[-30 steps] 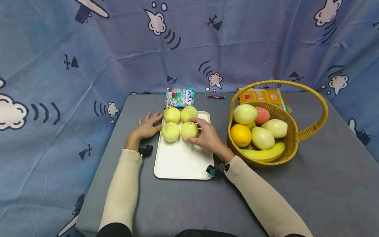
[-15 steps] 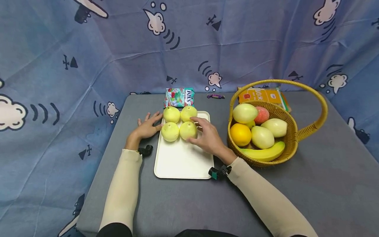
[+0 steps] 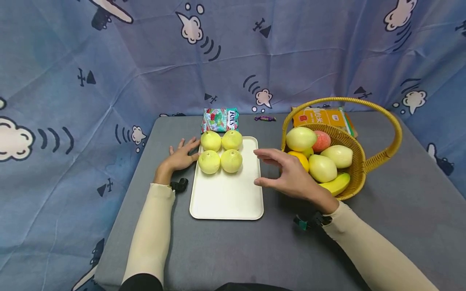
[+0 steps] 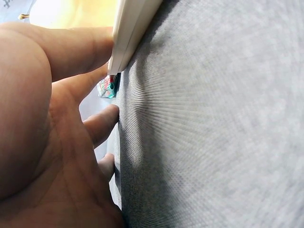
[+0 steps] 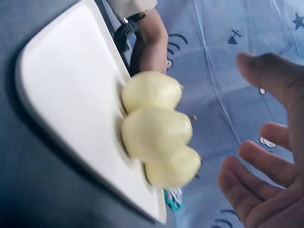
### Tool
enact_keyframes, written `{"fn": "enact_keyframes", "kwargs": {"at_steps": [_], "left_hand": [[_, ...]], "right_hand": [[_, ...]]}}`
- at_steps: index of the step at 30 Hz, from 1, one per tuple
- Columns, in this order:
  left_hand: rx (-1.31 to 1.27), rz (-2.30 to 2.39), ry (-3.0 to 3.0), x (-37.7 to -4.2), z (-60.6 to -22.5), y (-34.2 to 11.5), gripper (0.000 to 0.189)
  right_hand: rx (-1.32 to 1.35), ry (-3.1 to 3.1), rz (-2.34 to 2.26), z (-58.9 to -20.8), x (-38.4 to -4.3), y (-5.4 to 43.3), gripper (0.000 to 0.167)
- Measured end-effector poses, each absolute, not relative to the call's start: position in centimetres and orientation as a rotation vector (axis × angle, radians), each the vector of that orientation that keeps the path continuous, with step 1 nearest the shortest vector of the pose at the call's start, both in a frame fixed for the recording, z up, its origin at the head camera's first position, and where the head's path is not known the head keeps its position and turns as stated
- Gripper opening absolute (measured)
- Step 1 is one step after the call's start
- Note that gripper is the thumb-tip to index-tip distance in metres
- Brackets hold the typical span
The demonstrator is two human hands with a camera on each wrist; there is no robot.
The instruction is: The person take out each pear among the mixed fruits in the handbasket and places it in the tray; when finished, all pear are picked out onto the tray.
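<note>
Several round yellow-green fruits with short stems, pear-like, sit in two rows on the far half of a white tray (image 3: pixel 225 198); the near right one (image 3: pixel 231 161) is among them. My left hand (image 3: pixel 181 157) rests at the tray's far left side, fingers spread on the table, with thumb and forefinger touching the tray edge in the left wrist view. My right hand (image 3: pixel 291 173) hovers between the tray and the basket, fingers apart from the thumb and nothing held. The right wrist view shows three fruits, the middle one (image 5: pixel 156 134) nearest.
A wicker basket (image 3: pixel 360 178) with a tall handle stands on the right, holding an orange (image 3: pixel 300 159), a banana (image 3: pixel 336 184), a reddish fruit (image 3: pixel 322 141) and pale green fruits. Behind lie a candy bag (image 3: pixel 220 120), a purple wrapped sweet (image 3: pixel 265 118) and an orange packet (image 3: pixel 320 117).
My right hand has let go of the near right fruit and moved right, off the tray toward the basket. The fruit stays on the tray. My left hand has not moved.
</note>
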State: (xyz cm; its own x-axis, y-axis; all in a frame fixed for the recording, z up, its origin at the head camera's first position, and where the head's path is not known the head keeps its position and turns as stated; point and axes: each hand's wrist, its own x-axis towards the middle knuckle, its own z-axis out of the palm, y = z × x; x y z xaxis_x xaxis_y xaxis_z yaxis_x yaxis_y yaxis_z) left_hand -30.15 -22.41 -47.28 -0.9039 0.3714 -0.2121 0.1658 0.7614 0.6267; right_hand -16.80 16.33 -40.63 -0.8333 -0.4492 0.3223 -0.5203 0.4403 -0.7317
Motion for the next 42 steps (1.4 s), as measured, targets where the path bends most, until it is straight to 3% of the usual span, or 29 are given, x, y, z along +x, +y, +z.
{"fn": "enact_keyframes", "kwargs": {"at_steps": [8,16,25,32,42], "left_hand": [[0.395,0.906,2.632,-29.9,-47.5,-22.2,0.066],[0.394,0.915,2.642,-29.7,-47.3,-22.3,0.067],[0.412,0.907,2.624,-29.9,-47.9,-22.2,0.067],[0.422,0.928,2.626,-29.8,-47.7,-22.1,0.067],[0.418,0.928,2.628,-30.0,-47.4,-22.3,0.067]], "right_hand": [[0.751,-2.581,1.285,-38.9,-15.2,23.4,0.070],[0.524,-2.577,1.167,-36.6,-16.3,27.5,0.079],[0.293,-2.756,1.115,-36.9,-18.9,28.5,0.083],[0.283,-2.843,1.317,-38.7,-21.4,28.7,0.081],[0.290,-2.937,1.181,-39.3,-22.3,28.1,0.083]]}}
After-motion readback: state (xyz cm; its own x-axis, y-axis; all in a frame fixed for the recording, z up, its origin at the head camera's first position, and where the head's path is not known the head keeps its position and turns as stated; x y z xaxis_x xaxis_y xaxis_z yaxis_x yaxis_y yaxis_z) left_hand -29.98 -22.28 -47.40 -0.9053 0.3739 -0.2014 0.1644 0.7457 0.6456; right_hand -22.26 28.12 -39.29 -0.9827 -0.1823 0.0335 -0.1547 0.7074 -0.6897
